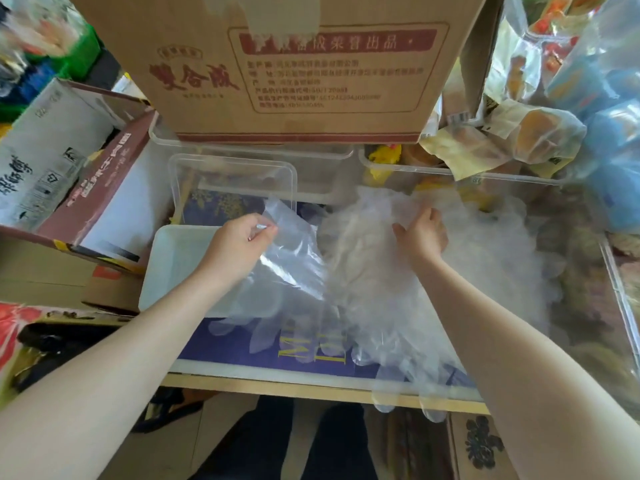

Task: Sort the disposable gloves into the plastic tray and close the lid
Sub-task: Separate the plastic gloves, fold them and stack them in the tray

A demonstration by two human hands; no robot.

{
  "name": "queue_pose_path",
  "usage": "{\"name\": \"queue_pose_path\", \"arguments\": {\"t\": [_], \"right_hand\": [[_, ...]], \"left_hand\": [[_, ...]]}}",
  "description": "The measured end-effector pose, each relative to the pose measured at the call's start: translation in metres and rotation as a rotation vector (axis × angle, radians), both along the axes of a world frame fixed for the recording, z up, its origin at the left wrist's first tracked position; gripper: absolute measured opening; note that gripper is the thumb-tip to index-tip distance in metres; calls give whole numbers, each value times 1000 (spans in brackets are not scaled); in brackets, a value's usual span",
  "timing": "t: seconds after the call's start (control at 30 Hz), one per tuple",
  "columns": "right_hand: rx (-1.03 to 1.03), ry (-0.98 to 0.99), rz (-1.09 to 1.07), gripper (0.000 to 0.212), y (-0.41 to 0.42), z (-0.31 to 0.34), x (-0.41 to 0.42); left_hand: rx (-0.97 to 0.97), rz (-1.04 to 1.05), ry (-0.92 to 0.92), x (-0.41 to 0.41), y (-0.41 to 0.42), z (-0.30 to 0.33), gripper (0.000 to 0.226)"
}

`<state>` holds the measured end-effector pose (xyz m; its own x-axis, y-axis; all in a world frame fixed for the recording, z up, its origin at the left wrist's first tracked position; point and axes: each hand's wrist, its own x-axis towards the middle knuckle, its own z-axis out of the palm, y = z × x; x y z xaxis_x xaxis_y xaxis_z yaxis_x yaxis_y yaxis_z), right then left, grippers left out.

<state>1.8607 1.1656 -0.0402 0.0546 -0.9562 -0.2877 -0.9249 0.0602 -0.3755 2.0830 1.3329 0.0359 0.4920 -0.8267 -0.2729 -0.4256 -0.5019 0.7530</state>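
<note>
While the left hand (242, 240) pinches the cuff of one clear glove (287, 268) just beside the white plastic tray (173, 265), the right hand (424, 233) rests with loosely spread fingers on the heap of gloves (398, 289) covering the purple worktop (311, 365). Behind the tray, a clear lid (232, 178) leans upright, under a big cardboard box (277, 64).

The white tray (166, 268) is open on top, so a hand can go straight in. Its clear lid (232, 181) stands just behind it. A big brown box (277, 64) hangs over the back. A pile of gloves (381, 271) covers the worktop (311, 384) to the right.
</note>
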Motion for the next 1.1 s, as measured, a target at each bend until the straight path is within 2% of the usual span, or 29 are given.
{"name": "queue_pose_path", "arguments": {"t": [0.1, 0.17, 0.23, 0.33, 0.43, 0.53, 0.67, 0.77, 0.83, 0.93, 1.03, 1.1], "right_hand": [[76, 67, -49, 55, -3, -7, 7], [76, 94, -13, 31, -6, -11, 8], [55, 1, 7, 8, -7, -11, 7], [-37, -174, 52, 16, -6, 1, 2], [-249, -323, 91, 17, -4, 23, -6], [-325, -523, 35, 18, -4, 51, -20], [-235, -875, -92, 21, 1, 99, -39], [-172, -865, -94, 25, 12, 126, -57], [-102, -850, -53, 25, 20, 143, -71], [74, -1032, 64, 20, 36, 174, -92], [214, -1107, 227, 15, 48, 202, -101], [313, -1216, 273, 25, 52, 215, -102]], "left_hand": [[-19, -32, -49, 3, -1, 0, 17], [-33, -43, -76, 6, -1, 1, 20], [-39, -41, -56, 7, -2, 2, 21], [-45, -54, -8, 8, -4, 6, 19], [-74, -58, 74, 7, -5, 10, 24], [-111, -53, 159, 3, -7, 17, 20], [-181, -49, 152, -1, -13, 27, 19], [-224, -48, 161, -3, -19, 31, 18], [-216, -54, 158, -4, -26, 34, 20], [-255, -79, 226, -7, -39, 46, 30], [-319, -152, 256, -21, -49, 64, 33], [-357, -213, 254, -33, -55, 74, 30]]}}
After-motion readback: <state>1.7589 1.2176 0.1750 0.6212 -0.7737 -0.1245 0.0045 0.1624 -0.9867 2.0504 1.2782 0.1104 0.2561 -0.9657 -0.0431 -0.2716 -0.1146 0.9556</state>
